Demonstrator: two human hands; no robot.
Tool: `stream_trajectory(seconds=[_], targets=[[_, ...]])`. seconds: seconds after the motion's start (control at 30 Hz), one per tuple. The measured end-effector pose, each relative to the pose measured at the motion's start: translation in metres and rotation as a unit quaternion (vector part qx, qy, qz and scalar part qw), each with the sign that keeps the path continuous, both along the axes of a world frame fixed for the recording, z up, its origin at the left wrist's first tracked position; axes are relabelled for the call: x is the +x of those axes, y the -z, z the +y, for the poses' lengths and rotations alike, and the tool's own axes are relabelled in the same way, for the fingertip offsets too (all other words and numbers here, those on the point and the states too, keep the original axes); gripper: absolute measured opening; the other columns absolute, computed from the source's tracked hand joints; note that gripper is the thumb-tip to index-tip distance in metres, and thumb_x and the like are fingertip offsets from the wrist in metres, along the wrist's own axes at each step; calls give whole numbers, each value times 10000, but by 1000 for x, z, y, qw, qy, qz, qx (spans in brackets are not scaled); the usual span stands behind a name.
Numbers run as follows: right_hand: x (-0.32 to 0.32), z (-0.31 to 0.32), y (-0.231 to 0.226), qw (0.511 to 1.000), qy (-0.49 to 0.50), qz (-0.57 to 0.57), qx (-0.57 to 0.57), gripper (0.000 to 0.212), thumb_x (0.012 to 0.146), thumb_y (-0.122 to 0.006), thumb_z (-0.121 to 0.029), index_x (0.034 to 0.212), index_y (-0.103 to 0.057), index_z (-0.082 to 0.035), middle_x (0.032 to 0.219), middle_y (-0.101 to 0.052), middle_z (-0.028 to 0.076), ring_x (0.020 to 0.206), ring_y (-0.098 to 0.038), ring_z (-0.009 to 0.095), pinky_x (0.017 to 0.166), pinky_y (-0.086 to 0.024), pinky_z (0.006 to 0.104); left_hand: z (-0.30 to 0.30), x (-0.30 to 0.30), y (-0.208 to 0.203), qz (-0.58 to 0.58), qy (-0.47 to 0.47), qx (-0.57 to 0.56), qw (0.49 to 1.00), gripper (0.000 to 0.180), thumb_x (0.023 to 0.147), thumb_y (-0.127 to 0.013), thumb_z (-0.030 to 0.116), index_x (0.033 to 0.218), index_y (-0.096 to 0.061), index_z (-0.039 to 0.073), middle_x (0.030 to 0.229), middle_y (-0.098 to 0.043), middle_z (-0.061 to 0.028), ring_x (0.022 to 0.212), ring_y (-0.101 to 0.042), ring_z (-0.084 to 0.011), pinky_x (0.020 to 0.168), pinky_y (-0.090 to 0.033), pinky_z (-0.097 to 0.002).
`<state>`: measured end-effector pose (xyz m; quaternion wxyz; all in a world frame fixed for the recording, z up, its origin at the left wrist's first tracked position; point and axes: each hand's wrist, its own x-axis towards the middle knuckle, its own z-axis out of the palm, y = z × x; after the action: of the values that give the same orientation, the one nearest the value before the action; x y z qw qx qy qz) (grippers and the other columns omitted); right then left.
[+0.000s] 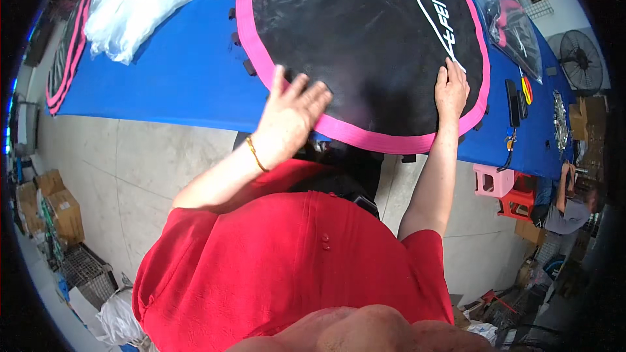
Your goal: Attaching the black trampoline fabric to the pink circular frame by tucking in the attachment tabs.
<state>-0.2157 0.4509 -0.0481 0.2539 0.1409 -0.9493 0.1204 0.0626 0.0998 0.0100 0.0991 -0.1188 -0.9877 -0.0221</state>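
A large round black mat (365, 45) with a pink border, white lettering and small black tabs along its rim lies spread on the blue-covered table (189, 78). My left hand (290, 114), with a gold-coloured bracelet at its wrist, is at the mat's near-left border. Its fingers are spread and hold nothing; whether the palm presses on the border I cannot tell. Over at the mat's right side, my right hand (451, 91) lies flat on the black fabric, just below the lettering, fingers extended and nothing in them.
White plastic sheeting (140, 6) lies at the far left, beyond another pink-edged black piece (68, 52). To the right are a clear bag with pink-and-black contents (512, 26), a black strap-like item (512, 101) and metal pieces (559, 120). Stools (492, 181) and another person (567, 212) are at lower right.
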Motion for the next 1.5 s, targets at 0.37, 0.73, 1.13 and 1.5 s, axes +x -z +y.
stream_trajectory(seconds=[0.37,0.73,1.13,1.5], targets=[[-1,0,1,1000,-7,-8,-10,425,1074,-603,-345,1417,-732,-131,1500,-676,141,1447,-570,329,1213,-399,537,0,0,1,-19,-7,-11,1000,579,990,-560,144,1567,-595,126,1604,-603,-82,1486,-545,-340,1315,-150,-722],[1,1,1,1000,-6,14,-15,410,1065,-623,-344,1396,-746,-134,1473,-696,130,1419,-592,314,1187,-419,522,-53,-36,1,-11,-117,-67,991,590,996,-559,97,1584,-579,146,1623,-594,-69,1477,-562,-374,1294,-166,-744],[4,-4,-3,1000,7,-12,-15,425,1078,-596,-344,1411,-735,-119,1498,-679,142,1455,-560,328,1221,-388,522,17,-14,-2,-24,24,-19,999,560,1011,-556,164,1569,-599,150,1616,-599,-60,1473,-558,-327,1312,-174,-716],[1,-2,-1,1000,2,-12,-18,437,1076,-593,-362,1422,-729,-132,1508,-672,143,1449,-563,334,1220,-388,532,-6,-27,2,0,-40,-59,997,564,1010,-557,146,1572,-590,136,1608,-602,-75,1458,-564,-353,1301,-187,-723]])
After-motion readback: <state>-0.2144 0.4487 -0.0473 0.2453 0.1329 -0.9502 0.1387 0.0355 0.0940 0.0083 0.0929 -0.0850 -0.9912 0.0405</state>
